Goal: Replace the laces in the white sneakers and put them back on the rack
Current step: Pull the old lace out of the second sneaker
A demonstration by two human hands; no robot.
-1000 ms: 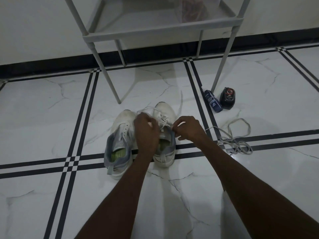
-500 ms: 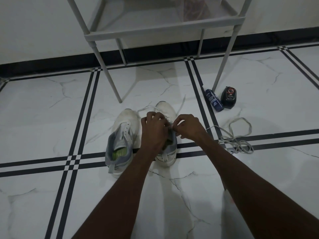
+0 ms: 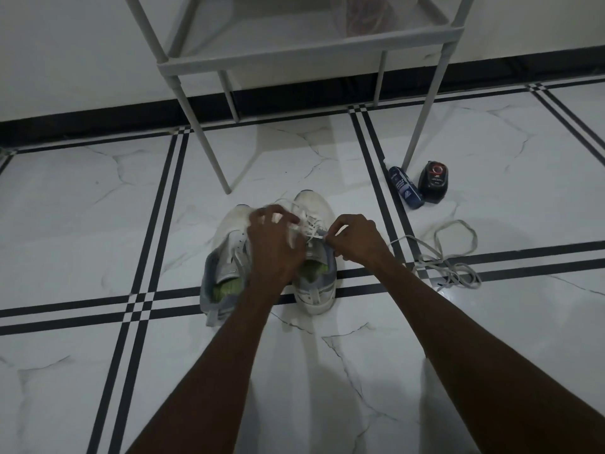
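Left hand [image 3: 271,247] has shifted toward the toe, fingers curled on the lace [image 3: 307,224]; right hand [image 3: 355,239] pinches its other end. Right sneaker [image 3: 316,290] lacing progresses.

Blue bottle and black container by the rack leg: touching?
Cannot tell. In the head view the blue bottle and black container lie side by side, edges meeting in the picture, but no gap or contact shows plainly.

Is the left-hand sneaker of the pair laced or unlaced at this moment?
Unlaced: the white sneaker with grey collar on the left shows bare eyelets and no lace, while both hands work on the other sneaker's white lace.
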